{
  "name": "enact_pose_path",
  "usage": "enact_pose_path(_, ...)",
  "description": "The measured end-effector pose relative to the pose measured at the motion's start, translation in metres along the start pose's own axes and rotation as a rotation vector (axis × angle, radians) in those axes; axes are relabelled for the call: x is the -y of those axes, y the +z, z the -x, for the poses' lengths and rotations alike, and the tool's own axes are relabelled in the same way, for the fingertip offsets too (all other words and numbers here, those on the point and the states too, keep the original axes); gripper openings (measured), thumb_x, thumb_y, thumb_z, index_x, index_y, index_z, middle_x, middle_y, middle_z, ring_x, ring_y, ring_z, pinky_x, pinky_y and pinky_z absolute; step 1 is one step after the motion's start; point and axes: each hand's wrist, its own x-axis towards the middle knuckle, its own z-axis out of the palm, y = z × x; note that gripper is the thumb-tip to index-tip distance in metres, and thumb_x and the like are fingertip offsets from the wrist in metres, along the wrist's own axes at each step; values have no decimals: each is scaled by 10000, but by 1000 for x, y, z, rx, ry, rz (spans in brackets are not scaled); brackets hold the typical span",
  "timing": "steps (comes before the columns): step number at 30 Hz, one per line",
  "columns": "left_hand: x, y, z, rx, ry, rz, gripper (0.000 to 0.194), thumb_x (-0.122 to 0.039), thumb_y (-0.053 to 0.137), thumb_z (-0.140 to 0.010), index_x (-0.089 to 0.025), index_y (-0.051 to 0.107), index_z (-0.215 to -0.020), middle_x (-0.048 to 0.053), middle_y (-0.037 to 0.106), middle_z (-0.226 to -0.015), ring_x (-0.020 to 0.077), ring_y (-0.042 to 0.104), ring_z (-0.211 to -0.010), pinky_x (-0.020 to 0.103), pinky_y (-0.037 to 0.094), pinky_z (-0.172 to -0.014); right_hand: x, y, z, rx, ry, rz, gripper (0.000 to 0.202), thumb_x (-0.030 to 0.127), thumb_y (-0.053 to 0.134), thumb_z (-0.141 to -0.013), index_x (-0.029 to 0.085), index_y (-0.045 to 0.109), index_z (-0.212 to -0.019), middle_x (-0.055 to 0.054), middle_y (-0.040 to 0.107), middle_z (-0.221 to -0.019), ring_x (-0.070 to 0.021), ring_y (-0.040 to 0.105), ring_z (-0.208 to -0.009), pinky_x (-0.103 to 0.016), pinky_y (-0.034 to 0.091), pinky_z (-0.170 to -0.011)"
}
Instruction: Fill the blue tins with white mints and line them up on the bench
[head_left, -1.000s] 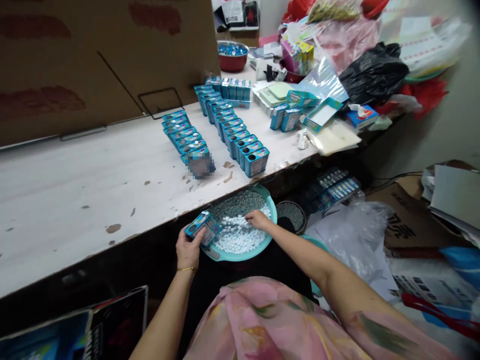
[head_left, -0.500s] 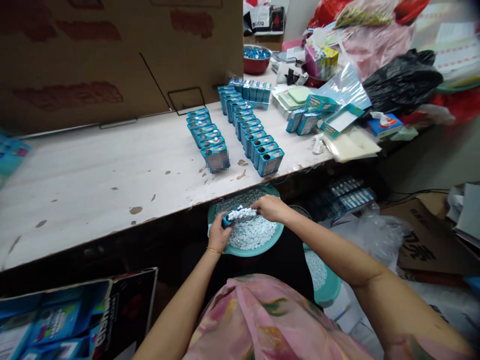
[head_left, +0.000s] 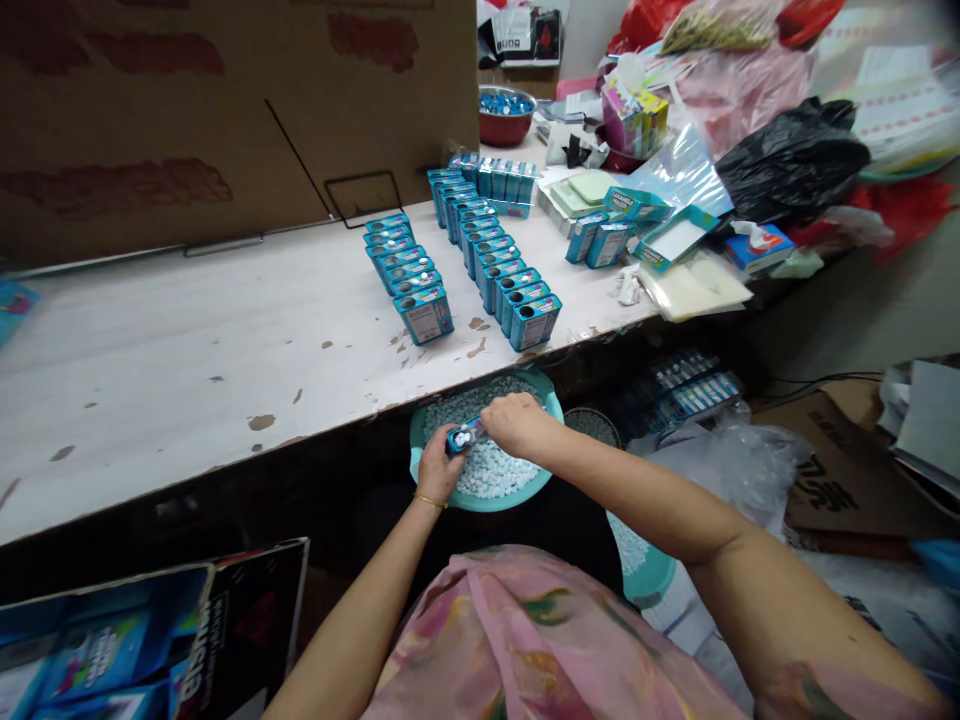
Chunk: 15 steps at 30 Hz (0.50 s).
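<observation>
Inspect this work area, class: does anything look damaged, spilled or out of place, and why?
The white tabletop looks damaged: irregular brown patches, including one near the front edge, interrupt its pale surface, as if the covering had chipped or worn away.

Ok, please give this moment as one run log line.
left hand: holding blue box over teal basin | right hand: beside box opening | white pellets: in box and basin | table: rows of blue boxes
</observation>
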Motion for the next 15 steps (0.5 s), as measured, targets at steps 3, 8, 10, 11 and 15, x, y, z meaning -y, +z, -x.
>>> enact_pose_path(3, -3, -1, -1, -1, 19, 28, 342, -274, 554, -662, -178, 505, -987, 51, 588, -938, 191, 558, -864, 313, 433, -772, -5, 3, 6, -5, 7, -19, 277, 141, 347, -807, 163, 597, -922, -125, 631, -909, -209, 592, -857, -299, 440, -690)
enact_pose_path(8, -5, -9, 1, -49, -47, 82, 361, -313, 582, -653, -183, 504, -980, 31, 600, -884, 163, 569, -794, 291, 446, -737, -44, 21, 22, 8, 114, -55, 301, 124, 353, -793, 223, 589, -951, -81, 624, -963, -191, 580, -881, -274, 426, -691)
enact_pose_path(10, -3, -15, 4, -71, -37, 119, 366, -329, 593, -646, -182, 508, -971, 29, 599, -880, 156, 567, -790, 287, 445, -745, -61, 39, 22, 34, 191, -79, 341, 103, 353, -783, 237, 571, -1008, -76, 619, -987, -184, 573, -904, -273, 422, -713)
enact_pose_path(11, -1, -18, 6, -97, -40, 135, 371, -337, 598, -641, -178, 512, -964, 30, 596, -878, 154, 566, -794, 287, 444, -752, -67, 50, 19, 66, 223, -101, 356, 90, 355, -776, 232, 568, -1023, -81, 619, -994, -184, 570, -912, -275, 421, -723)
enact_pose_path(15, 5, -29, 9, -213, -134, 173, 431, -386, 627, -603, -160, 522, -955, 34, 586, -857, 155, 562, -778, 298, 450, -758, -57, 95, -1, 201, 265, -204, 311, 101, 389, -771, 190, 616, -965, -94, 639, -959, -176, 574, -914, -259, 420, -740)
